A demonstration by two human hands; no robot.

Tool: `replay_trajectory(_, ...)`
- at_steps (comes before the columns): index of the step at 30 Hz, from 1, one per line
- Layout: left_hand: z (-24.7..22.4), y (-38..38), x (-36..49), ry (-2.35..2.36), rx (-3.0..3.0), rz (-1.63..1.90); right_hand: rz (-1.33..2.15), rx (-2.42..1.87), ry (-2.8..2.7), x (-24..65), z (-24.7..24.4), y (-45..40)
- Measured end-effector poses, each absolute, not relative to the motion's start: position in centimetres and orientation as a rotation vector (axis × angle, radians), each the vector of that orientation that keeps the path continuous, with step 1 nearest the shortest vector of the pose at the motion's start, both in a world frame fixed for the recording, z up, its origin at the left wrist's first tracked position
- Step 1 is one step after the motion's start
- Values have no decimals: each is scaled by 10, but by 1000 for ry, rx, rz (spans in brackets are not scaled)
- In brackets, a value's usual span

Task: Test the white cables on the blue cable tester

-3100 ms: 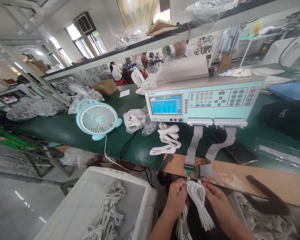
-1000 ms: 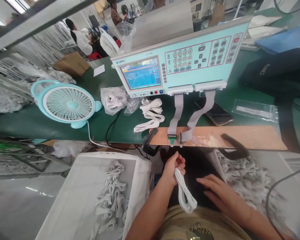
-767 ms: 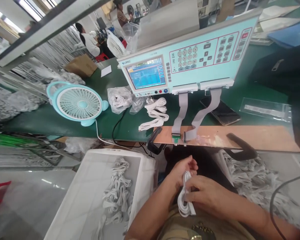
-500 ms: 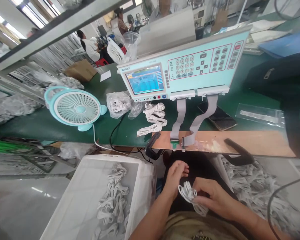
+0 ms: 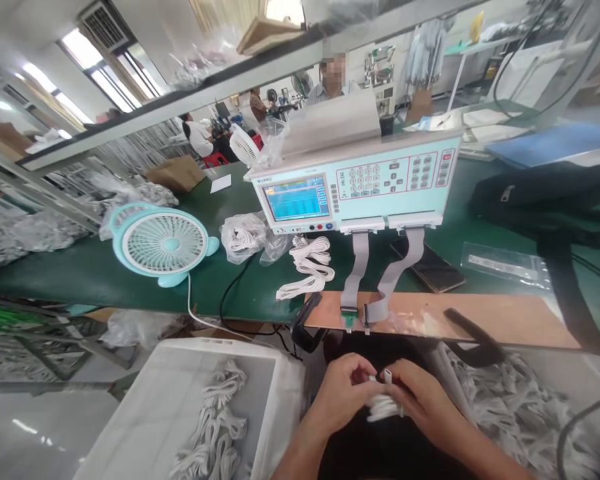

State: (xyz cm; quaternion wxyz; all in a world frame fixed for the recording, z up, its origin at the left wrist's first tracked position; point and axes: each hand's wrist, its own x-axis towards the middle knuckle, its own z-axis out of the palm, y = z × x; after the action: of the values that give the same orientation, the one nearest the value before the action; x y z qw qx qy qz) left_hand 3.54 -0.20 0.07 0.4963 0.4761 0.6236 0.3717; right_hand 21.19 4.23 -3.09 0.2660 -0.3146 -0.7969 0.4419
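A coiled white cable (image 5: 383, 403) sits between my two hands in front of my lap, its plug ends sticking up between the fingers. My left hand (image 5: 341, 393) grips the coil from the left and my right hand (image 5: 420, 400) grips it from the right. Just above them, two grey ribbon cables end in small connectors (image 5: 355, 319) at the edge of a wooden board (image 5: 500, 317). The ribbons run up to a pale blue tester (image 5: 355, 187) with a lit screen and keypad.
A white bin (image 5: 190, 413) holding several coiled cables stands at lower left. A loose heap of white cables (image 5: 520, 407) lies at lower right. On the green bench are a small blue fan (image 5: 163, 243), bagged cables (image 5: 245, 237), bundled cables (image 5: 307, 267), a phone (image 5: 430, 267) and a black bag (image 5: 545, 193). People work beyond the bench.
The long hanging cable has been gathered into a tight coil held by both hands. My hands moved up slightly toward the board, and my view tilted upward.
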Motion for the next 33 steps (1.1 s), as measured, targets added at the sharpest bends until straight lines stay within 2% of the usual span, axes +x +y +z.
replay_trajectory(3,-9,9,37,1335,808,914,1056,-888,-2108,204,-27,52)
replay_trajectory(10,-24,12,46,1260,416,1329,1567,-1045,-1641,174,-35,64)
replay_trajectory(17,-30,11,45,1180,147,1430,1655,-1065,-1467,160,-36,69)
replay_trajectory(23,-26,11,46,1101,142,1476,1626,-1026,-1478,161,-30,69)
replay_trajectory(29,-29,10,41,1096,183,1371,1587,-1041,-1510,160,-24,69)
replay_trajectory(33,-33,9,34,1231,464,1272,1748,-1094,-1366,157,-12,67)
